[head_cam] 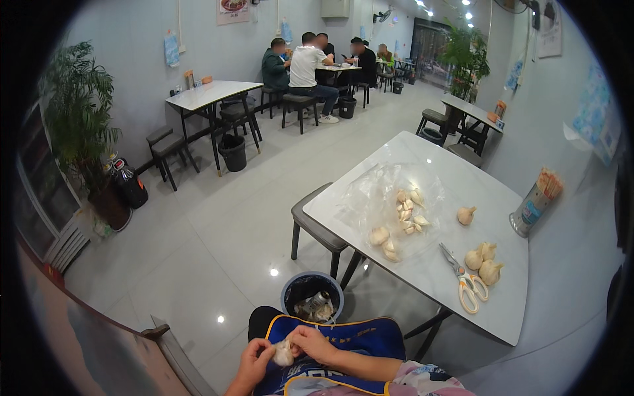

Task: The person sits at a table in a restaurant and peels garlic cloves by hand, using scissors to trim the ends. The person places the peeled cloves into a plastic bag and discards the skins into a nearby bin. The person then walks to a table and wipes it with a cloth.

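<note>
My left hand (256, 362) and my right hand (313, 345) both grip a garlic bulb (284, 353) above the blue apron on my lap. On the white table, several garlic cloves (406, 210) lie on a clear plastic bag (361, 198), with a bulb (380, 236) and more cloves near its lower edge. Scissors (464, 282) with white and orange handles rest beside a group of whole garlic bulbs (490, 272). Another bulb (466, 215) sits alone above them.
A lined waste bin (312, 298) holding a can and scraps stands just beyond my knees. A stool (317, 218) touches the table's left side. A metal chopstick holder (535, 208) stands by the right wall. Several people (304, 64) sit at farther tables.
</note>
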Available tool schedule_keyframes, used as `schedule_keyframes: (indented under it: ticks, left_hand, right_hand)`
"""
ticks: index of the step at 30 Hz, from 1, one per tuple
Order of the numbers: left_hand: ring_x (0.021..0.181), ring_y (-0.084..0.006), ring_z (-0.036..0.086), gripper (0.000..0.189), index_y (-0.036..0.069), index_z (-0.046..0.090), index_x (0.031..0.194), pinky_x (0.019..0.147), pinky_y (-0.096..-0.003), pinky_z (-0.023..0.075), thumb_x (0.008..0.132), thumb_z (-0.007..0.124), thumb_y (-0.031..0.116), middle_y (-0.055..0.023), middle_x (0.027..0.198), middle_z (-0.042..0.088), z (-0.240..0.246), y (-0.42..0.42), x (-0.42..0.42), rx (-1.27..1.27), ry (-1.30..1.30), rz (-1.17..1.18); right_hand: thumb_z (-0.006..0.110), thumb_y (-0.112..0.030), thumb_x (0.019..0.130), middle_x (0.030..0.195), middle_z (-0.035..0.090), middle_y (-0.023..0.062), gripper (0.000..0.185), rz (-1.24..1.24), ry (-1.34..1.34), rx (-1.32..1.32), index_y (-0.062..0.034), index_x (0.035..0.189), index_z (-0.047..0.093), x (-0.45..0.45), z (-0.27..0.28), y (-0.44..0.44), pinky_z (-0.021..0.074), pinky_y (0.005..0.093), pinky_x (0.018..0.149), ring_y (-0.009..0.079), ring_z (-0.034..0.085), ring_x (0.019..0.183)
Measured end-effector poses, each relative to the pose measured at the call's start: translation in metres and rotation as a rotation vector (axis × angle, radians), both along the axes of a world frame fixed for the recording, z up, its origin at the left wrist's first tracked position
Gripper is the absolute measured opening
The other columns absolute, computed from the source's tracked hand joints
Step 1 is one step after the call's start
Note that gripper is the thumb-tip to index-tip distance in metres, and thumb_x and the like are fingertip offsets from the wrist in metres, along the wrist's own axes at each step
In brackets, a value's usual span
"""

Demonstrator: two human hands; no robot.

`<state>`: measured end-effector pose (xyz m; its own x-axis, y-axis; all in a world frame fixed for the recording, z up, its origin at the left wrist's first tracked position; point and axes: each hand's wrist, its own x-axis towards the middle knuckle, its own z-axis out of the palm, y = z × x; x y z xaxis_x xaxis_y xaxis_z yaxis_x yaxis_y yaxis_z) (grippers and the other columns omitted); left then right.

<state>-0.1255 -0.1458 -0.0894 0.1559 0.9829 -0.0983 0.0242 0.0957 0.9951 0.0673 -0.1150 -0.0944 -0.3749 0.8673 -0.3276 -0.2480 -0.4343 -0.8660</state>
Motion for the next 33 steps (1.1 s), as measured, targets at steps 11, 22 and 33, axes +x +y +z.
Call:
schedule_keyframes:
  ticks: [11, 22, 33]
  left_hand:
    - [0.078, -0.0176, 0.059, 0.029, 0.008, 0.05, 0.113, 0.06, -0.0299, 0.0506, 0.093, 0.05, 0.029, -0.0075, 0.098, 0.057, 0.027, 0.019, 0.034, -0.391, -0.37, -0.042]
    - [0.08, -0.0247, 0.06, 0.027, 0.013, 0.05, 0.113, 0.054, -0.0285, 0.0474, 0.094, 0.048, 0.032, -0.013, 0.103, 0.059, 0.018, 0.048, 0.015, -0.499, -1.189, -0.031]
    - [0.093, -0.0184, 0.057, 0.059, 0.006, 0.038, 0.129, 0.077, -0.0282, 0.0468, 0.077, 0.067, 0.01, -0.0085, 0.112, 0.054, 0.031, 0.055, 0.023, -0.197, -0.388, -0.221]
  right_hand:
    - [0.052, -0.011, 0.091, 0.079, 0.058, 0.0056, 0.01, -0.072, 0.177, 0.12, -0.0009, 0.089, 0.054, 0.002, 0.024, -0.003, 0.0492, 0.0244, 0.059, 0.0102, 0.056, 0.067]
    - [0.051, -0.01, 0.088, 0.082, 0.06, 0.0068, 0.013, -0.212, 0.49, -0.271, -0.0026, 0.094, 0.06, 0.028, -0.002, 0.032, 0.0531, 0.0295, 0.067, 0.0146, 0.059, 0.073]
    - [0.063, -0.013, 0.083, 0.094, 0.055, 0.0039, 0.031, 0.014, -0.378, 0.734, -0.0098, 0.113, 0.062, 0.032, 0.059, 0.04, 0.0446, 0.0219, 0.065, 0.011, 0.053, 0.073]
